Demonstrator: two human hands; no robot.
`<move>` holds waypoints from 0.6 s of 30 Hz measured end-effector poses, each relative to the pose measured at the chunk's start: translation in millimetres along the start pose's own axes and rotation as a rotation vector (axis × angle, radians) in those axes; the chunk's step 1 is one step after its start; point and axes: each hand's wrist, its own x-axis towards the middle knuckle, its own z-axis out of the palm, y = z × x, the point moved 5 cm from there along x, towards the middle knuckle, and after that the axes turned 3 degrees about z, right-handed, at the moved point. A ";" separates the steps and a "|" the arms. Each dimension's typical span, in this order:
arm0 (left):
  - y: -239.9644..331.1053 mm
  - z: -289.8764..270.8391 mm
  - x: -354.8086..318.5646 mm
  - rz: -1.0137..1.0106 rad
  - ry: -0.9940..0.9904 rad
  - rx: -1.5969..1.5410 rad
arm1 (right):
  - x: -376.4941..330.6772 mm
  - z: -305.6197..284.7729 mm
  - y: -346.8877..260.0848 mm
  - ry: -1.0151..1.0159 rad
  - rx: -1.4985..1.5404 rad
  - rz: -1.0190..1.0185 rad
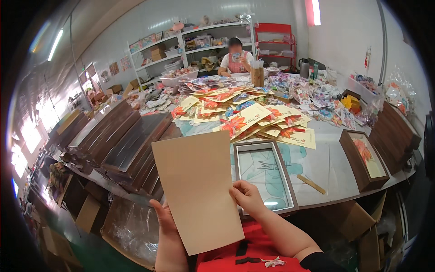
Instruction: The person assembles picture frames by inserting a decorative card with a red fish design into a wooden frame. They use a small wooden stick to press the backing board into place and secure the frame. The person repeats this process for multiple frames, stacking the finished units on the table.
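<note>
Centrally, low in the frame, both hands are holding up a plain tan backing board (195, 190), tilted slightly and raised above the table's near edge. The left hand (164, 217) is gripping the board's lower left edge, thumb on the front and the remaining fingers hidden behind it; the right hand (247, 196) is pinching the right edge, its fingers closed on the card. Just right of the board, an open dark-brown picture frame (265, 177) is lying flat on the grey table (335, 167), its glass showing a pale bluish pattern beneath. A small wooden stick (311, 184) is resting to the frame's right, and a second frame holding an orange leaf picture (364, 158) is sitting further right. Stacks of dark frames (122, 145) are leaning at the left, while yellow cards with red leaf ornaments (253, 120) are piling up at the centre; another person (235, 56) is working at the top. As a judgement, the board is being held only by its edges, so a loose pinch could be letting it slip or bend, and a skewed approach could be catching a corner on the frame's rim.
</note>
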 end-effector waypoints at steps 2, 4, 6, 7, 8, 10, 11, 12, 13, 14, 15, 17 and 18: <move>4.4 -10.9 -1.4 0.001 0.100 0.223 | -4.0 -0.2 -3.0 0.013 -0.088 -0.050; 4.9 -38.0 -6.1 0.013 0.202 0.502 | -11.1 0.0 -7.1 -0.008 -0.131 -0.040; 9.6 -41.9 -16.0 0.063 0.203 0.414 | -20.1 1.2 -16.1 -0.076 -0.133 0.018; 12.2 -43.3 -19.7 0.088 0.203 0.370 | -24.4 4.4 -23.0 -0.109 -0.206 -0.010; 14.0 -42.7 -21.6 0.109 0.134 0.345 | -29.2 7.9 -28.5 -0.142 -0.278 -0.032; 17.1 -39.6 -25.3 0.153 -0.003 0.295 | -37.7 11.5 -38.9 -0.157 -0.410 -0.144; 17.0 -40.8 -24.6 0.185 0.087 0.206 | -42.1 12.7 -45.1 -0.138 -0.469 -0.238; 17.9 -37.8 -24.3 0.211 0.110 0.130 | -46.5 13.9 -50.0 -0.119 -0.527 -0.334; 19.8 -34.8 -23.7 0.237 0.133 0.054 | -51.3 14.2 -54.7 -0.099 -0.490 -0.440; 20.5 -34.0 -23.1 0.261 0.155 -0.025 | -54.1 15.2 -60.1 -0.102 -0.531 -0.501; 20.4 -39.1 -22.2 0.246 0.150 0.016 | -57.9 16.1 -68.2 -0.104 -0.571 -0.562; 18.5 -56.8 -19.0 0.213 0.140 0.099 | -65.2 15.5 -76.4 -0.110 -0.620 -0.611; 13.8 -65.5 -21.0 0.203 0.171 0.121 | -68.0 14.8 -76.5 -0.117 -0.626 -0.602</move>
